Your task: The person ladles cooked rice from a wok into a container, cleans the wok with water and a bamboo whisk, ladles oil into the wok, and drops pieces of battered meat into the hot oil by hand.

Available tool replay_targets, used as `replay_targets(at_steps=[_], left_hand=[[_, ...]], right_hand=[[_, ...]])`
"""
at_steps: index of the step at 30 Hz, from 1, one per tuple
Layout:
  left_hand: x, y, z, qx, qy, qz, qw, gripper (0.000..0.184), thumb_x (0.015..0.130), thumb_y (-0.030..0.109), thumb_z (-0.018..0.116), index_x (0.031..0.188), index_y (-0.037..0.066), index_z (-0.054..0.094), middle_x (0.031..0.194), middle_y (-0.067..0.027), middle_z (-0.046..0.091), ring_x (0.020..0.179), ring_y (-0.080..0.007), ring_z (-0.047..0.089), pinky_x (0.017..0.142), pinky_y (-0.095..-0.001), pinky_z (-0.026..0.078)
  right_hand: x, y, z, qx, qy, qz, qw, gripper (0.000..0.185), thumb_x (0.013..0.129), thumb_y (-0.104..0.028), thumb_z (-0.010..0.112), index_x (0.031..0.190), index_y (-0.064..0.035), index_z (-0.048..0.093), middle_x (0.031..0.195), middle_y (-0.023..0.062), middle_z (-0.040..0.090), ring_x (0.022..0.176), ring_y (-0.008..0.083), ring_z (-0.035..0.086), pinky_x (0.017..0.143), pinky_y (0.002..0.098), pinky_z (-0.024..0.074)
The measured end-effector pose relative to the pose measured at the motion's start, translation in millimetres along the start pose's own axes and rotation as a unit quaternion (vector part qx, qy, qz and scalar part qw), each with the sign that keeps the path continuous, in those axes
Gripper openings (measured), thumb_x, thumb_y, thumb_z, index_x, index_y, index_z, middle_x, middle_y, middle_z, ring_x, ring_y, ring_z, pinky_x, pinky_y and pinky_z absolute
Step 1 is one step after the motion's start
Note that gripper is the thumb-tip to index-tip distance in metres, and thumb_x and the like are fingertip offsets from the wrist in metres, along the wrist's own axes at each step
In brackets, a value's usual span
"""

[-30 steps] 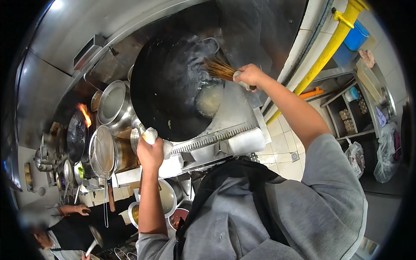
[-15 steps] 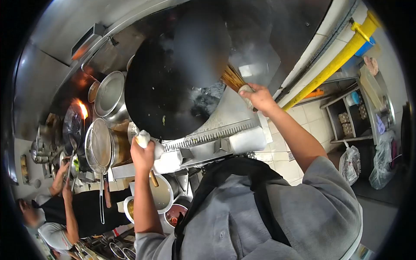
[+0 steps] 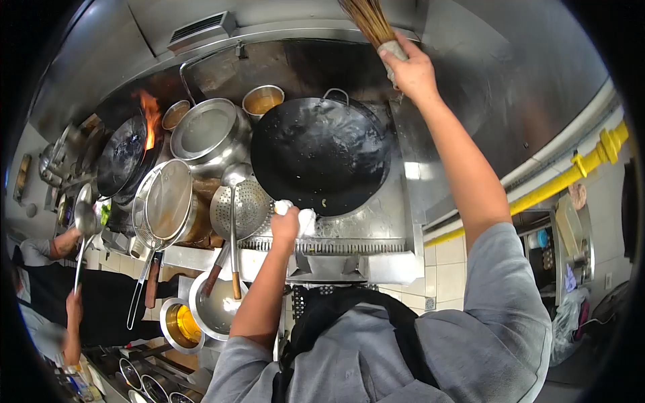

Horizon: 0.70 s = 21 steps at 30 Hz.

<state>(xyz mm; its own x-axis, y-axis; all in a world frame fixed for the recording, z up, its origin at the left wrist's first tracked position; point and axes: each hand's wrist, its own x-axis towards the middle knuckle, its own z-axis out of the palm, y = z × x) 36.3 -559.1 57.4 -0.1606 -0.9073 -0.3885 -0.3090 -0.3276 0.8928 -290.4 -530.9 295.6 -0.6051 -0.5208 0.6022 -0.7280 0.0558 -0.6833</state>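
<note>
A large black wok (image 3: 322, 158) sits on the stove, wet inside with a few pale food bits near its front edge. My left hand (image 3: 285, 227) is closed on a white cloth (image 3: 306, 221) at the wok's near left rim; whether it also grips a handle there is hidden. Raised beyond the wok at the upper right, my right hand (image 3: 411, 70) grips a bamboo wok brush (image 3: 368, 20) by its cloth-wrapped end. The brush is apart from the wok, and its bristle tips run out of view at the top.
A perforated skimmer (image 3: 238, 209) and a ladle (image 3: 235, 176) lie left of my left arm. A mesh strainer (image 3: 168, 201) rests on a pot. Flames (image 3: 149, 117) rise by another wok (image 3: 122, 158), where a co-worker holds a ladle (image 3: 85, 218). A yellow pipe (image 3: 591, 161) runs at right.
The wok has come down from a raised, tilted position onto the stove. My right hand has lifted the brush out of it, up and away. My left hand stays by the rim with the cloth.
</note>
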Motion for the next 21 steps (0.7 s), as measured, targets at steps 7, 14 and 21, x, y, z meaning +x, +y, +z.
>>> replay_targets(at_steps=[7, 14, 21], left_hand=[[6.5, -0.3, 5.9, -0.039, -0.036, -0.023, 0.998, 0.037, 0.074, 0.021, 0.058, 0.086, -0.013, 0.062, 0.082, -0.0167, 0.065, 0.075, -0.0234, 0.061, 0.069, -0.0354, 0.046], [13.6, -13.3, 13.2, -0.090, -0.073, -0.032, 0.993, 0.038, 0.074, 0.023, 0.058, 0.088, -0.013, 0.061, 0.082, -0.0154, 0.064, 0.074, -0.0228, 0.059, 0.069, -0.0357, 0.046], [-9.1, -4.7, 24.2, -0.088, -0.056, -0.077, 0.992, 0.048, 0.073, 0.025, 0.061, 0.095, -0.017, 0.058, 0.086, -0.0177, 0.063, 0.078, -0.0237, 0.059, 0.071, -0.0348, 0.046]], right_hand=[[-75.2, 90.5, 127.3, -0.046, -0.050, 0.126, 0.990, 0.059, 0.079, -0.033, 0.066, 0.129, -0.0065, 0.052, 0.113, 0.0208, 0.062, 0.104, 0.0324, 0.062, 0.087, 0.0365, 0.0485], [-216.6, 57.0, 128.8, 0.090, -0.475, 0.192, 0.854, 0.055, 0.071, -0.029, 0.076, 0.123, -0.0168, 0.060, 0.095, 0.0133, 0.069, 0.085, 0.0249, 0.066, 0.067, 0.0359, 0.0539], [-95.4, 125.3, 99.3, -0.211, -0.128, 0.148, 0.958, 0.046, 0.082, -0.037, 0.060, 0.122, -0.0153, 0.056, 0.106, 0.0203, 0.064, 0.097, 0.0384, 0.062, 0.086, 0.0442, 0.0495]])
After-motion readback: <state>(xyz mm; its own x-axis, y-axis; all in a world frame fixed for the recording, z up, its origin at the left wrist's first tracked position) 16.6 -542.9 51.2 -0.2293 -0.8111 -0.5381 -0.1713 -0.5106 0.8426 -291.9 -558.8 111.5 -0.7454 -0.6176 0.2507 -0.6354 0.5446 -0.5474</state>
